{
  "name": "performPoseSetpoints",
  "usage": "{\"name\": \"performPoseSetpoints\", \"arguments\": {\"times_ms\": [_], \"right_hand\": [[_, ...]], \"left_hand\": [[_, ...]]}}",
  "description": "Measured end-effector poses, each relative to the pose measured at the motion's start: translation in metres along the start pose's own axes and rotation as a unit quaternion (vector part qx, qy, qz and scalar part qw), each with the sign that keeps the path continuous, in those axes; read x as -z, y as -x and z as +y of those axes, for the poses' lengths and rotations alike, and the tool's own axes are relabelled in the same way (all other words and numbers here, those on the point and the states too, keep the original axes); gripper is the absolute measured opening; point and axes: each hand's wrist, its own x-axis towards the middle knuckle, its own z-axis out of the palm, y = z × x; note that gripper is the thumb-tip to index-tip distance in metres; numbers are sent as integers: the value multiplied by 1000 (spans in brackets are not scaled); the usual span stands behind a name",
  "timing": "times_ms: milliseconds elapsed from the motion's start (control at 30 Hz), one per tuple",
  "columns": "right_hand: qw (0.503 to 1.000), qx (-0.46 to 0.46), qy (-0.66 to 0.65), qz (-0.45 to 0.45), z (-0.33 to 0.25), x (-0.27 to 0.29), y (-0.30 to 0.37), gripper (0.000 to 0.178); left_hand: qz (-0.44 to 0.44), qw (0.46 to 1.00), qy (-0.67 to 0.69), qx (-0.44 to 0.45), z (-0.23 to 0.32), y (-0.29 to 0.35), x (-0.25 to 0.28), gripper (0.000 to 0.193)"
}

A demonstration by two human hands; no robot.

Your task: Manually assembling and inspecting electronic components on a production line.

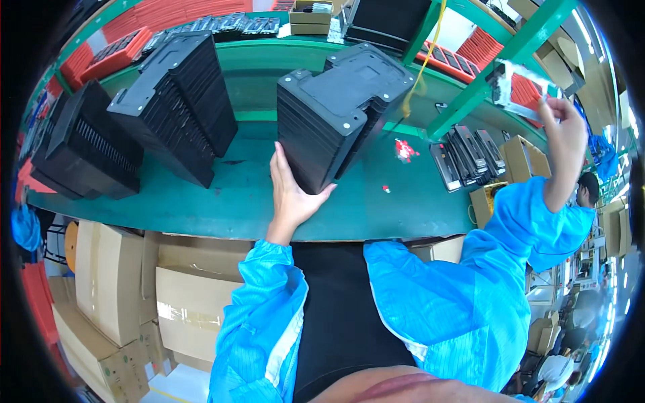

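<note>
A tall stack of black plastic cases (329, 127) with pale round dots on its top stands in front of me on the green bench. My left hand (295, 198) lies against its lower near corner, fingers stretched up one side and thumb spread along the other. Raised at the upper right, my right hand (566, 124) pinches a thin silvery frame-like piece (521, 104); its exact kind cannot be made out. Below that hand, several dark flat parts with silvery edges (467, 158) lie on the bench.
More black stacks (171, 107) stand at the left. A green post (497, 64) rises near my right hand, and a yellow cord (430, 50) hangs behind the middle stack. Small open boxes (524, 158) sit at the right. Cardboard cartons (195, 309) are below the bench.
</note>
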Motion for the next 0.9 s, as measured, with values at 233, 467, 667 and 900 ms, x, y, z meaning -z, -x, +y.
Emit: {"name": "performPoseSetpoints", "arguments": {"times_ms": [233, 467, 667, 900], "right_hand": [[916, 244, -225, -223, -129, -52, -3, 27], [888, 259, -106, -365, -200, -119, 14, 24], [863, 292, -135, -390, -196, -126, 7, 37], [848, 333, -127, -393, -180, -159, -24, 46]], "left_hand": [[-72, 994, 77, -5, -12, -9, 38, 147], [-96, 993, 68, -6, -26, -5, 47, 148], [-93, 994, 63, 9, -26, -4, 52, 149], [-87, 993, 67, 36, -39, 8, 38, 144]]}}
